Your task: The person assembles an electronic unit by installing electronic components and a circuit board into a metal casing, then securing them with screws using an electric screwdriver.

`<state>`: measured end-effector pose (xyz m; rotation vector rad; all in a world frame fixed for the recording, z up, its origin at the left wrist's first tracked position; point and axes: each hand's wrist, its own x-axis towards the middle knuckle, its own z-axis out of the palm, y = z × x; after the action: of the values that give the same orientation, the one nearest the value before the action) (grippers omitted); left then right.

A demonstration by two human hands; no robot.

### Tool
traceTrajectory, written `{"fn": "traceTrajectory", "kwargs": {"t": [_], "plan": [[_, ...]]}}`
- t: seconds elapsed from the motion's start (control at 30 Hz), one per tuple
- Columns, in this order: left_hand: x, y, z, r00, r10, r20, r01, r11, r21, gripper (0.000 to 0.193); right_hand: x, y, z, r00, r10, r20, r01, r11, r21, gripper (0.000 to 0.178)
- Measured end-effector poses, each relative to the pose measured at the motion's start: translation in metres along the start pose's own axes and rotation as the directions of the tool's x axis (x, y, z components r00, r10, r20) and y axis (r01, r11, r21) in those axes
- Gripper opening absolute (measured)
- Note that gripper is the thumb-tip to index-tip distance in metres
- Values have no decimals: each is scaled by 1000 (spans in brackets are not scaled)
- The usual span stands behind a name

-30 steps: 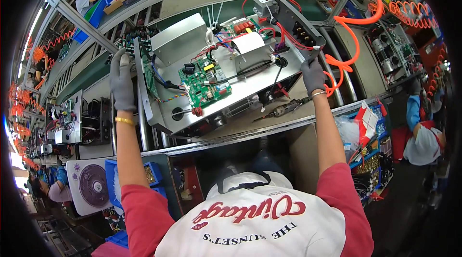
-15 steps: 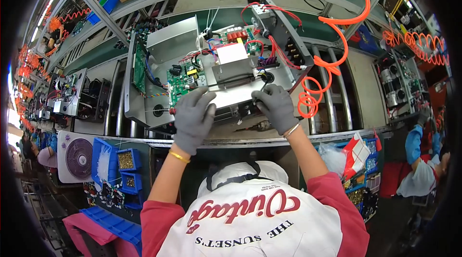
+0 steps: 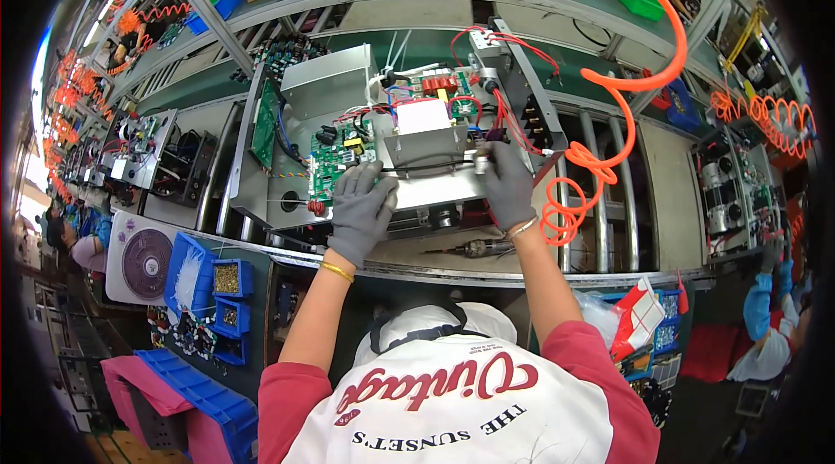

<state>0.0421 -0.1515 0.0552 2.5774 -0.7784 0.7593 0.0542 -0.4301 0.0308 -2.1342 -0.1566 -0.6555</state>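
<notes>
Chassis (image 3: 426, 191) has its green circuit board (image 3: 327, 165) in, top's wide open; left hand (image 3: 359, 213) at its front edge, right hand (image 3: 510, 186) over its front-right, can't tell if either's gripping

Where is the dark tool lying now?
In the head view, the tool lies slightly right of centre, between the chassis and the bench's near edge, near the right hand.

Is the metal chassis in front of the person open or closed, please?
Open: the metal chassis shows its green circuit board and red wires inside.
</notes>
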Motion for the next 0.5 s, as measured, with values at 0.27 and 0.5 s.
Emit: {"fn": "traceTrajectory", "kwargs": {"t": [0.27,0.5], "plan": [[-6,-8,3,1000,-8,-4,7,999,-52,23,37,4,20,892,447,-63,-326,736,593,38],[-26,-12,0,986,6,-168,-34,986,-165,24,21,21,16,958,227,-176,-144,910,388,42]]}}
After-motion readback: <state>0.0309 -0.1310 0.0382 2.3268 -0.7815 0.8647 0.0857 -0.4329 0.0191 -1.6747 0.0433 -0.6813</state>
